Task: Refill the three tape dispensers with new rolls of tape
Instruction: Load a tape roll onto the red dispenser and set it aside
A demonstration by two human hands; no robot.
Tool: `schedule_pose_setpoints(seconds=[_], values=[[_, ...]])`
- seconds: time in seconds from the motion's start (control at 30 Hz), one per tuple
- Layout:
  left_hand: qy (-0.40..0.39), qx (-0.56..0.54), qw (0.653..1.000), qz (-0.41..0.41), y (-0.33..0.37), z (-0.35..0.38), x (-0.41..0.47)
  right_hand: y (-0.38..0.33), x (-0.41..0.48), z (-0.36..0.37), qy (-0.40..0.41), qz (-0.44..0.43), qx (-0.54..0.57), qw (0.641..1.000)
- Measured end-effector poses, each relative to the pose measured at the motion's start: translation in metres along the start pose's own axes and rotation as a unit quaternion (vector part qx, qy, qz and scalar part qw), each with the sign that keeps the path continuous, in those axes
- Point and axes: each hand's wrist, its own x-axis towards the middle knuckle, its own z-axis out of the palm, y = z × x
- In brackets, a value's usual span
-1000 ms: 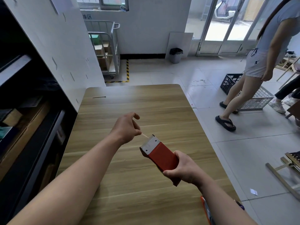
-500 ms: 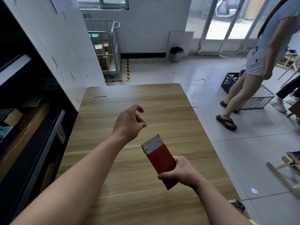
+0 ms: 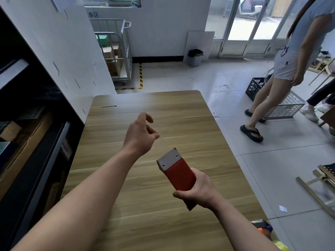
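Wooden table point(image 3: 181, 115) below. Above its near half, red dispenser point(image 3: 178, 171), gripped round the rear by right hand point(image 3: 197, 192), toothed blade pointing away. Just beyond the blade, left hand point(image 3: 138, 135), thumb and fingertips pinching faint clear tape point(image 3: 165, 143) stretched to the blade. Far left, pen point(image 3: 108, 106).

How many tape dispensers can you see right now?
1: the red tape dispenser, gripped by the right hand above the table. An orange and black thing at the table's near right corner is cut off; it may be another.
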Motion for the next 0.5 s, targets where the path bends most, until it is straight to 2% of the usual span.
schedule_pose_setpoints(seconds=[0.1, 0.23, 0.37, 0.5], values=[[-0.001, 0.017, 1.000, 0.008, 0.005, -0.005, 0.007, 0.000, 0.003, -0.001, -0.008, 0.003, 0.003, 1.000], [0.057, 0.018, 0.998, 0.029, 0.018, -0.032, 0.028, 0.024, -0.002, 0.000, -0.013, 0.035, -0.011, 0.999], [0.017, 0.033, 0.998, 0.044, 0.032, -0.039, 0.035, 0.033, -0.001, 0.006, 0.019, 0.063, -0.023, 0.998], [0.009, 0.041, 0.998, 0.050, 0.029, -0.030, 0.032, 0.024, 0.006, 0.004, 0.038, 0.078, -0.042, 0.995]])
